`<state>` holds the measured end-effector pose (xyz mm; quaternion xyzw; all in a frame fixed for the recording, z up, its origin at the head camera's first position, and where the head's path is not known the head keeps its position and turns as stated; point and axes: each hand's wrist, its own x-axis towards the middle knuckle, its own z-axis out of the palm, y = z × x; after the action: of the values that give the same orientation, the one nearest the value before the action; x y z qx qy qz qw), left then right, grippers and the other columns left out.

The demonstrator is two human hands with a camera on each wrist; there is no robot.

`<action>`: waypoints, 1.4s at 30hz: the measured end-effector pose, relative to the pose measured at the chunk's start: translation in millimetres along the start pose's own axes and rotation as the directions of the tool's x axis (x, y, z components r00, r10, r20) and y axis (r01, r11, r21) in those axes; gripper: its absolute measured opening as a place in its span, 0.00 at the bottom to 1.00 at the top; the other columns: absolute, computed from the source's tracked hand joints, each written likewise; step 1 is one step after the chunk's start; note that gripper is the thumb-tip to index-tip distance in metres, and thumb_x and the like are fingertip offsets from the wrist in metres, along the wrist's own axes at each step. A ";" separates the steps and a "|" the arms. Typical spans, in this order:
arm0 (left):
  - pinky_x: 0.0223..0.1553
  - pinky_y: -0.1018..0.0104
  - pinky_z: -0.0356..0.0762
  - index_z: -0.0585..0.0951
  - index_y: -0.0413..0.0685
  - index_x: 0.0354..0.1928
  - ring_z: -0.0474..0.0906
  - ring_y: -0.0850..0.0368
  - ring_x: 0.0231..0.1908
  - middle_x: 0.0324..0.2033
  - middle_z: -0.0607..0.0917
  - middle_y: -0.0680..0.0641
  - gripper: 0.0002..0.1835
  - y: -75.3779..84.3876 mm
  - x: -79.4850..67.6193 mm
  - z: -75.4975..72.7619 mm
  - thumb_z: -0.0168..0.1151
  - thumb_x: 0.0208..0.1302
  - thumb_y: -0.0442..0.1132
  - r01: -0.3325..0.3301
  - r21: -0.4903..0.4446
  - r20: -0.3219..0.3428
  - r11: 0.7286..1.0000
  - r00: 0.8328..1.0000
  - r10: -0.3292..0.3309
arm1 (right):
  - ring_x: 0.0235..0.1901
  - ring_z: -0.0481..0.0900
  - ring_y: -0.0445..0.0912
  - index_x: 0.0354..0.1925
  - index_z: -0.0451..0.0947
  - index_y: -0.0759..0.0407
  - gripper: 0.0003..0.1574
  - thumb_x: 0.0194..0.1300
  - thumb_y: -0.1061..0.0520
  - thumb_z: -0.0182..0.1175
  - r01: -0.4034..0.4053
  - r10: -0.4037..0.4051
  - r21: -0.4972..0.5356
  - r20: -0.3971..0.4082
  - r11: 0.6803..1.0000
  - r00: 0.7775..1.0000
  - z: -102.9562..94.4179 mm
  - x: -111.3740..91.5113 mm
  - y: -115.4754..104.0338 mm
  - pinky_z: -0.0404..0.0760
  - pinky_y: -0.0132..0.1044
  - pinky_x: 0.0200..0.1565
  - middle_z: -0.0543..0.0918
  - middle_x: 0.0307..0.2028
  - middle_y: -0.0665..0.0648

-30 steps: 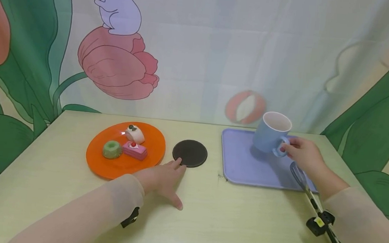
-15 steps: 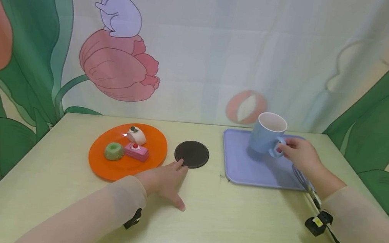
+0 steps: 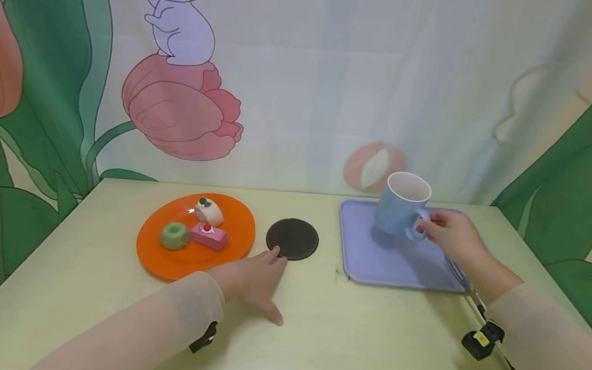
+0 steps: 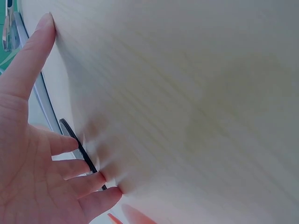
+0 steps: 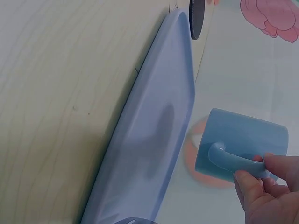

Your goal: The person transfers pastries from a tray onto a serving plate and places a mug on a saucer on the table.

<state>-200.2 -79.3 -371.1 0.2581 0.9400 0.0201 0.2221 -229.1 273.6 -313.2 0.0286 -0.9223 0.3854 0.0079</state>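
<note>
My right hand [image 3: 452, 234] pinches the handle of a light blue mug [image 3: 398, 207], which hangs upright above the lilac tray [image 3: 373, 268]. In the right wrist view, thumb and fingers hold the handle of the mug [image 5: 247, 140], and a gap shows between it and the tray [image 5: 154, 135]. My left hand [image 3: 253, 278] lies low over the table with fingers spread. Its fingertips are at the near edge of a round black coaster [image 3: 292, 239]. Whether they press on the coaster or on the table beside it, I cannot tell.
An orange plate [image 3: 157, 258] at the left bears a green ring-shaped cake [image 3: 175, 236], a pink cake slice [image 3: 209, 236] and a white roll cake [image 3: 209, 212]. A whisk-like metal utensil [image 3: 476, 303] lies partly under my right forearm. A printed curtain [image 3: 304, 92] hangs behind the table.
The mug has moved a little to the left above the tray, with my right hand still on its handle. My left hand has stayed by the coaster. The head view has tilted slightly.
</note>
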 end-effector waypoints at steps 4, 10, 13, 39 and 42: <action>0.67 0.52 0.48 0.52 0.45 0.72 0.43 0.46 0.70 0.71 0.47 0.40 0.65 2.5 1.5 -0.3 0.66 0.36 0.73 0.002 0.008 -0.003 1.000 1.000 -0.002 | 0.44 0.76 0.54 0.48 0.74 0.73 0.20 0.68 0.56 0.53 0.017 -0.017 -0.009 -0.010 1.000 1.000 -1.3 -2.3 0.7 0.78 0.40 0.44 0.80 0.44 0.68; 0.66 0.52 0.50 0.53 0.43 0.71 0.45 0.44 0.70 0.71 0.48 0.38 0.65 3.6 -0.1 0.2 0.66 0.36 0.72 -0.004 0.001 0.004 1.000 1.000 0.004 | 0.41 0.77 0.53 0.47 0.75 0.72 0.19 0.67 0.56 0.56 0.011 -0.011 -0.019 -0.002 1.000 1.000 2.0 -4.6 -0.7 0.78 0.37 0.41 0.81 0.42 0.65; 0.66 0.51 0.50 0.53 0.42 0.71 0.46 0.43 0.69 0.71 0.48 0.37 0.64 2.8 -1.3 0.4 0.67 0.36 0.72 -0.007 0.006 -0.005 1.000 1.000 0.007 | 0.40 0.77 0.53 0.46 0.75 0.73 0.18 0.66 0.57 0.56 0.017 -0.017 -0.006 -0.001 1.000 1.000 4.4 -4.3 -1.7 0.79 0.39 0.43 0.81 0.40 0.66; 0.66 0.51 0.49 0.53 0.42 0.71 0.45 0.44 0.70 0.71 0.47 0.38 0.64 2.7 -2.5 -2.4 0.67 0.37 0.70 -0.011 -0.017 0.001 1.000 1.000 0.011 | 0.40 0.77 0.52 0.45 0.74 0.74 0.15 0.67 0.61 0.54 -0.003 0.002 0.029 0.015 1.000 1.000 16.5 -2.5 -7.4 0.79 0.39 0.44 0.81 0.39 0.66; 0.66 0.51 0.50 0.53 0.42 0.71 0.45 0.45 0.70 0.71 0.47 0.38 0.64 1.8 -2.3 -1.5 0.67 0.36 0.71 -0.007 -0.021 -0.002 1.000 1.000 0.007 | 0.39 0.77 0.51 0.45 0.74 0.75 0.16 0.67 0.61 0.54 0.007 -0.007 0.039 0.010 0.999 1.000 18.0 -2.1 -8.3 0.79 0.39 0.44 0.81 0.39 0.65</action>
<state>-198.2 -78.8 -368.5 0.2590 0.9391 0.0310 0.2239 -226.3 255.0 -320.0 0.0340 -0.9144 0.4034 0.0040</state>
